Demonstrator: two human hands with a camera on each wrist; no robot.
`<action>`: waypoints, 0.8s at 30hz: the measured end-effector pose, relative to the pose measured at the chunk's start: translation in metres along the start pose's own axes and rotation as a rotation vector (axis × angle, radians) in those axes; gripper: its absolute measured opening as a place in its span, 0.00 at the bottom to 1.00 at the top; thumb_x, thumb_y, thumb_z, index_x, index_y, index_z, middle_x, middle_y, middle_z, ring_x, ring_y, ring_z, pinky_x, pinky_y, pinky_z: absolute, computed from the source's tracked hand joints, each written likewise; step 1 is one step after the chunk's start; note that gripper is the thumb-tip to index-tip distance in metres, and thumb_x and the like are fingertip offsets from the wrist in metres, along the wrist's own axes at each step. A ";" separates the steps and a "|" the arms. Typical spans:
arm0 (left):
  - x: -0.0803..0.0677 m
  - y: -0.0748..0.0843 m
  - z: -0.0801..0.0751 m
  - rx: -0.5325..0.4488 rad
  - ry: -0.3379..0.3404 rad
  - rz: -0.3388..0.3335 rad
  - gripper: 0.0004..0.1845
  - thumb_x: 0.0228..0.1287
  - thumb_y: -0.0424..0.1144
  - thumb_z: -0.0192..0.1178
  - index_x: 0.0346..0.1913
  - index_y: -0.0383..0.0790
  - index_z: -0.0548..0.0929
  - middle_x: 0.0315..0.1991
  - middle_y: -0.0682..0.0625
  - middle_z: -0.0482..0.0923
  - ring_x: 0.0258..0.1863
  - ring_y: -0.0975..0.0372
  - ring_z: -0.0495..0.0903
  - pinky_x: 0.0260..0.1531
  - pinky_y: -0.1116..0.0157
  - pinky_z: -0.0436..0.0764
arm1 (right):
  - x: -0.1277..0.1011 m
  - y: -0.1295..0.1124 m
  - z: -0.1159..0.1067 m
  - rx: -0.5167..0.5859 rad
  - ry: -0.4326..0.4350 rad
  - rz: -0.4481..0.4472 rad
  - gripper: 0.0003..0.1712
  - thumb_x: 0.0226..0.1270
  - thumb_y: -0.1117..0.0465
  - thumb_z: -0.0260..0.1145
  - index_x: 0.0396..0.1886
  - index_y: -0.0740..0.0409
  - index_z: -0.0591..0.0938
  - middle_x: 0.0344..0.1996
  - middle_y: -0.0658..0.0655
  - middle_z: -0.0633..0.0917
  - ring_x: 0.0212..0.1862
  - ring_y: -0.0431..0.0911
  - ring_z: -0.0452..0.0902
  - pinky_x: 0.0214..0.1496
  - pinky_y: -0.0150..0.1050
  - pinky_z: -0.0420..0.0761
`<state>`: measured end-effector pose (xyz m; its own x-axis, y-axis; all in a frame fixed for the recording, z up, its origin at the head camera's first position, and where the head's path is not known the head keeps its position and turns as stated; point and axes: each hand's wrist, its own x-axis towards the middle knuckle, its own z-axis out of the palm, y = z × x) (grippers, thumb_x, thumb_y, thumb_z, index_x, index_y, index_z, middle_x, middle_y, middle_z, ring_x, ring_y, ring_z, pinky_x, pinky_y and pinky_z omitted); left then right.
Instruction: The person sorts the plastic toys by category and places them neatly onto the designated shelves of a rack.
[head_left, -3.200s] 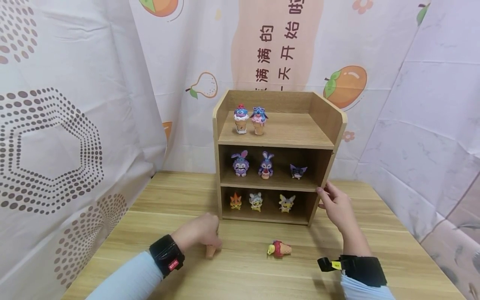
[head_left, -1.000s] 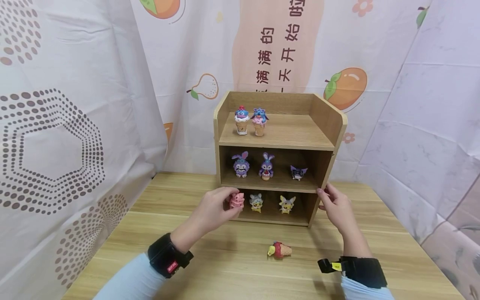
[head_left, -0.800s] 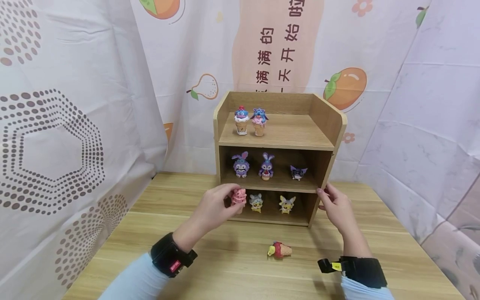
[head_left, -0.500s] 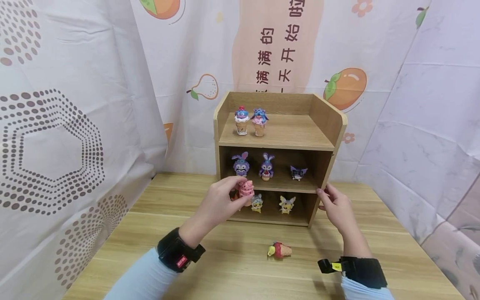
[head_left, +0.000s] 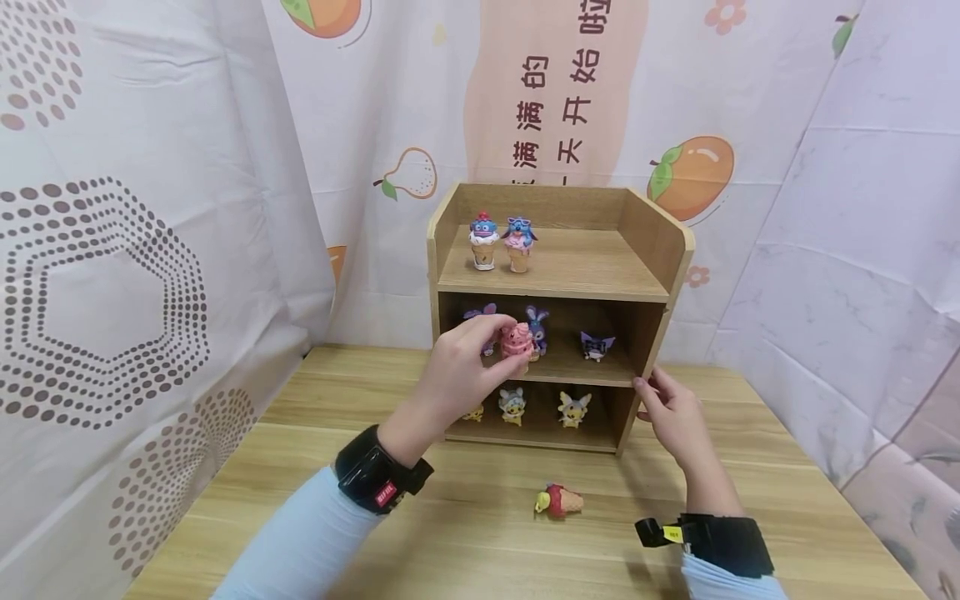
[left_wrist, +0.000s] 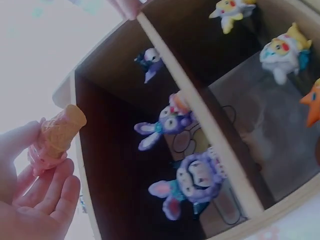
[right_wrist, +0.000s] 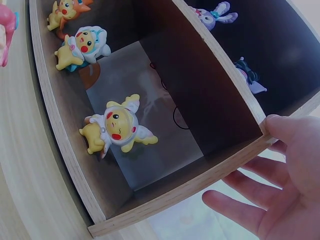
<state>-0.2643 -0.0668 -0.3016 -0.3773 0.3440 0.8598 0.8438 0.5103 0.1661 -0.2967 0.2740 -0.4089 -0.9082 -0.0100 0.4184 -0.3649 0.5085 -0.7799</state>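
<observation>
My left hand (head_left: 501, 350) pinches a pink ice-cream-cone figure (head_left: 517, 340) in front of the middle level of a three-level wooden shelf (head_left: 592, 267). In the left wrist view the cone figure (left_wrist: 56, 136) sits between thumb and fingers of that hand (left_wrist: 40, 165), just outside the shelf (left_wrist: 200, 115). Two purple rabbit figures (left_wrist: 192, 182) stand inside. My right hand (head_left: 651, 385) grips the shelf's right side panel, with the thumb on its front edge (right_wrist: 285, 127). A red cone figure (head_left: 558, 498) lies on its side on the table.
Two cone figures (head_left: 499, 240) stand on the top level, left side. A dark figure (head_left: 597, 344) stands at the middle level's right. Yellow figures (right_wrist: 117, 129) fill the bottom level. Curtains hang close on the left, back and right of the wooden table (head_left: 480, 542).
My left hand picked the pink cone figure off the table and has raised it from the bottom level's front up to the middle level. The right hand has stayed on the shelf's side.
</observation>
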 end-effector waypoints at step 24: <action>0.050 0.011 -0.003 0.022 0.033 0.064 0.19 0.63 0.39 0.73 0.53 0.34 0.83 0.48 0.45 0.84 0.47 0.59 0.82 0.49 0.66 0.80 | 0.000 0.001 -0.001 -0.011 0.007 -0.014 0.33 0.82 0.49 0.55 0.76 0.65 0.67 0.60 0.75 0.78 0.58 0.65 0.78 0.39 0.41 0.87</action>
<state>-0.2731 -0.0462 -0.2556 -0.3101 0.3507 0.8837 0.8569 0.5058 0.0999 -0.2966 0.2752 -0.4091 -0.9016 -0.0115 0.4324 -0.3753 0.5179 -0.7687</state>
